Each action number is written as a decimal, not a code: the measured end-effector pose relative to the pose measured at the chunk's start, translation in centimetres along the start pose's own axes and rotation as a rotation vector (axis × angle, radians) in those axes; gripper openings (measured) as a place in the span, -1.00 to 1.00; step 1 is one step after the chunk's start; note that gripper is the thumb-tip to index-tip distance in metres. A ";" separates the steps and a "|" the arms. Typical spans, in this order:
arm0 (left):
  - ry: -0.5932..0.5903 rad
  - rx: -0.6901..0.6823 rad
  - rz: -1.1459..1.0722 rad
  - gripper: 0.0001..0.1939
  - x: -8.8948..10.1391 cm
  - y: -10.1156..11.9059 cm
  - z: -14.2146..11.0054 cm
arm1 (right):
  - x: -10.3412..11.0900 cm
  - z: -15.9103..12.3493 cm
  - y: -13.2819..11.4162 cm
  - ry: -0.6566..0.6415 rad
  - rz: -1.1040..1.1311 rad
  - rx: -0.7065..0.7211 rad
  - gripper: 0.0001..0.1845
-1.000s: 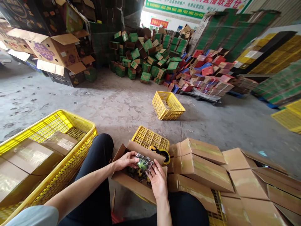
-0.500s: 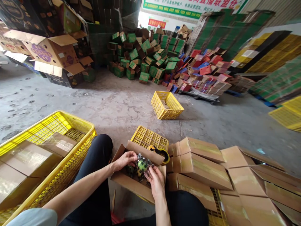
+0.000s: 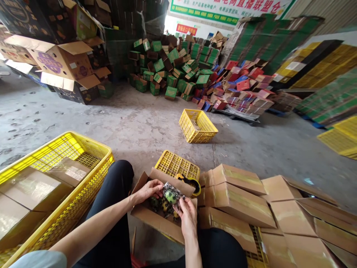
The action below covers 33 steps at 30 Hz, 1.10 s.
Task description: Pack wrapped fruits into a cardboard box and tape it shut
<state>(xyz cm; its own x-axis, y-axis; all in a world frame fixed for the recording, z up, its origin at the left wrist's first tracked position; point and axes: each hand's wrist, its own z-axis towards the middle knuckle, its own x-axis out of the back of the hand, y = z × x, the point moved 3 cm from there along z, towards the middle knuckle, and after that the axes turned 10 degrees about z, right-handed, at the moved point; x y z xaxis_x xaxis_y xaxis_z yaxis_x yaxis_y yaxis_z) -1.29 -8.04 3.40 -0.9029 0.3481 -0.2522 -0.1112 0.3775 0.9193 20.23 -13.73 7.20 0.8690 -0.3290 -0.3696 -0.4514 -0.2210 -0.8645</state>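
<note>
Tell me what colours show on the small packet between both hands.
The packet shows bright green with dark patches; it shows best in the head view.

Left fingers [image 3: 156, 185] and right fingers [image 3: 185, 207] hold a packet [image 3: 170, 194] over a carton [image 3: 156, 222].

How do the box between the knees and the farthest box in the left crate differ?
The near box is open; the crate box is closed, with shiny tape. The near box shows small packets inside; the crate box hides its contents. Both are brown cardboard.
</note>
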 end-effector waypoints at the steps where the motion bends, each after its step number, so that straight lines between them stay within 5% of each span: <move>1: -0.007 0.010 0.014 -0.34 0.0 0.1 -0.2 | 0.0 0.0 -0.1 -0.012 -0.025 0.022 -0.58; 6: -0.055 -0.036 0.081 -0.12 -0.2 0.6 -1.0 | -0.9 -0.2 -0.3 -0.132 -0.202 0.059 -0.53; 16: -0.027 -0.180 0.146 -0.39 0.3 0.8 -0.1 | -0.7 -0.6 -0.6 -0.052 -0.136 0.030 -0.58; 33: 0.103 -0.040 -0.068 -0.44 1.0 0.6 0.4 | -0.5 -0.2 -0.8 -0.015 -0.098 0.059 -0.62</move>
<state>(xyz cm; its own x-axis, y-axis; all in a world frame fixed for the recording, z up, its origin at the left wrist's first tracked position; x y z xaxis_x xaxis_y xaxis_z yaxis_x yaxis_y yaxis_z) -2.12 -7.16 3.56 -0.9303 0.2323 -0.2839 -0.1882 0.3620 0.9130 20.17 -13.56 8.17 0.9114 -0.2946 -0.2874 -0.3522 -0.1970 -0.9150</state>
